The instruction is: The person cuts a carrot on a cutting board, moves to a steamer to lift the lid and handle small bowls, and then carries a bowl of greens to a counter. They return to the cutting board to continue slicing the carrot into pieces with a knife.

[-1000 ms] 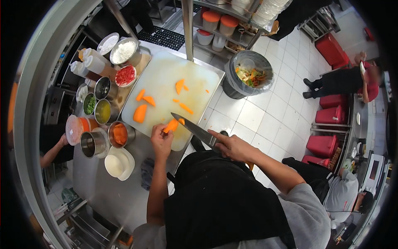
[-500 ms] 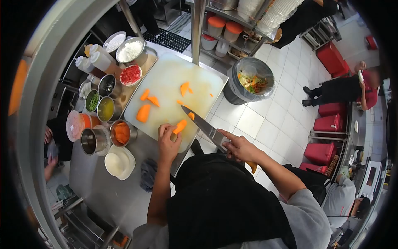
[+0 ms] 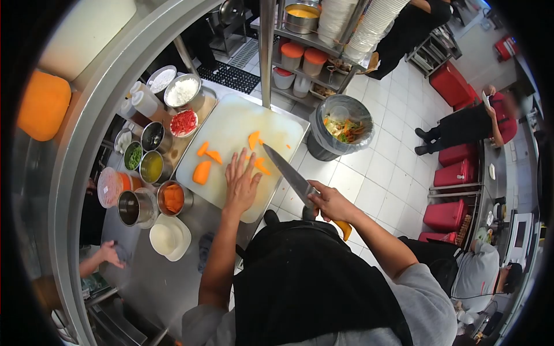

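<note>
Head view: over the cutting board (image 3: 231, 121), the left hand (image 3: 240, 187) spreads its fingers near orange pieces (image 3: 214, 157); right of the board, the right hand's (image 3: 329, 204) fingers grip the knife (image 3: 287, 175).

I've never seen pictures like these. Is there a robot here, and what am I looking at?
No robot here: these are a person's own two bare hands. The camera sits on their head and looks forward and down, so you see roughly what they face, curved by the wide lens.

The right hand holds a large knife, its blade reaching over a pale cutting board. The left hand holds nothing up; its fingers are spread over the board, though I can't tell how firmly they touch it.

Several orange pieces lie on the board. Beside it are containers, including a metal pot with more orange pieces inside and a bowl of white powder. Another person's hand shows at the left.
</note>
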`<state>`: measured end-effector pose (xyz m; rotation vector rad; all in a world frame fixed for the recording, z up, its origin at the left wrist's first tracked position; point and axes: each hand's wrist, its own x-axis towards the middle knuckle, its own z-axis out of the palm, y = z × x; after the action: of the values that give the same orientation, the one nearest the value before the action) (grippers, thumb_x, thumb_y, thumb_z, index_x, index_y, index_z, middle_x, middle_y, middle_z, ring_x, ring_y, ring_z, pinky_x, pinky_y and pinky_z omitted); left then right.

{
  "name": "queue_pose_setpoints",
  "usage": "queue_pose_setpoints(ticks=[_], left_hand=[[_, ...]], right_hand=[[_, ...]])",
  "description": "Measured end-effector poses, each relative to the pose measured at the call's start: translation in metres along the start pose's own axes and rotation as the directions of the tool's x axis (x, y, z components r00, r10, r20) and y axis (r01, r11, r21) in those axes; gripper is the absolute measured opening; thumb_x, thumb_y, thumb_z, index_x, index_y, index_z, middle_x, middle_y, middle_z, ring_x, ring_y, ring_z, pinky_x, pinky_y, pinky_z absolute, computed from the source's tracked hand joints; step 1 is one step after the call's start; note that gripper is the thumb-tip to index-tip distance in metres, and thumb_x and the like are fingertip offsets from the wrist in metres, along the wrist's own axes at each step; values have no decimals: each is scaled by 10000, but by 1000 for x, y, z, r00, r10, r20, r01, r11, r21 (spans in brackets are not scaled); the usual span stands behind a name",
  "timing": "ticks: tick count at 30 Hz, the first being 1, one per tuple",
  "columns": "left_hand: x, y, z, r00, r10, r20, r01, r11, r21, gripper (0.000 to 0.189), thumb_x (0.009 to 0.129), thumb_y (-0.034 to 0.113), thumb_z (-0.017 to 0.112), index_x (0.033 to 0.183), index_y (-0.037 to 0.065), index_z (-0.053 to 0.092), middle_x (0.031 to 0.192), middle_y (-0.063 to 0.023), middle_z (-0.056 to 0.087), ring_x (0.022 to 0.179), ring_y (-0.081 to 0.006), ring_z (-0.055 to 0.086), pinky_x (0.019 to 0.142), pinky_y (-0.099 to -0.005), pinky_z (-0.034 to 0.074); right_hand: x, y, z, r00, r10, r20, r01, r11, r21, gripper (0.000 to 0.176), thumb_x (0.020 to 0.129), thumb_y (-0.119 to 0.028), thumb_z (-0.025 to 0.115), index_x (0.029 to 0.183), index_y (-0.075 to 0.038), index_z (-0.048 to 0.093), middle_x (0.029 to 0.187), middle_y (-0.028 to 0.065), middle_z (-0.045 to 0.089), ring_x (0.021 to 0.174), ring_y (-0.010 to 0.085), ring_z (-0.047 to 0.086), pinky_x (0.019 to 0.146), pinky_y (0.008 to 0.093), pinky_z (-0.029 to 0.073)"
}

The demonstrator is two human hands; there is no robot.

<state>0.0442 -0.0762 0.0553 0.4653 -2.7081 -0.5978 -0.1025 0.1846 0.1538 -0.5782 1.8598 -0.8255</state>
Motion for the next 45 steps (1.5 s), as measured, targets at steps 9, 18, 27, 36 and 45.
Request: queue_pose_setpoints(ticks=[9, 18, 27, 36, 45], left_hand=[[-39, -10, -11, 972, -150, 179, 151, 988, 4, 421, 823, 90, 731, 1239, 29, 699, 1210, -137, 593, 1194, -370, 540, 1015, -483, 439], [-64, -5, -1, 837, -518, -178, 467, 845, -259, 639, 869, 256, 811, 1353, -37, 513, 1254, -267, 555, 1197, -444, 541, 1044, -529, 437], [-54, -4, 34, 826, -453, -334, 454, 887, -82, 591, 755, 165, 861, 1232, -6, 558, 1061, -171, 638, 1001, -352, 622, 919, -473, 506], [-52, -17, -4, 883, -432, -185, 344, 862, -372, 343, 769, 54, 785, 1087, 16, 664, 1015, -173, 644, 959, -387, 644, 869, -474, 525], [-46, -18, 13, 886, -400, -233, 301, 881, -365, 335, 779, 5, 765, 1093, -7, 652, 980, -148, 635, 836, -297, 665, 753, -409, 553]], right_hand=[[2, 26, 1, 976, -172, 131, 209, 907, -365, 468, 1087, -260, 529, 1527, -114, 469, 724, 214, 692, 736, 428, 700, 749, 533, 545], [8, 45, 9, 976, -207, 64, 213, 864, -456, 475, 1084, -280, 524, 1532, -134, 463, 807, 269, 704, 779, 481, 689, 766, 568, 541], [7, 49, 17, 968, -242, 70, 247, 856, -454, 494, 1077, -242, 530, 1552, -138, 446, 784, 260, 699, 749, 473, 690, 752, 558, 547], [3, 52, 23, 959, -267, 90, 279, 855, -437, 559, 1047, -196, 567, 1582, -134, 415, 807, 258, 697, 762, 459, 693, 744, 534, 563], [-12, 36, 42, 930, -361, 75, 321, 695, -644, 629, 1034, -189, 570, 1624, -157, 351, 869, 229, 646, 750, 398, 675, 703, 500, 570]])
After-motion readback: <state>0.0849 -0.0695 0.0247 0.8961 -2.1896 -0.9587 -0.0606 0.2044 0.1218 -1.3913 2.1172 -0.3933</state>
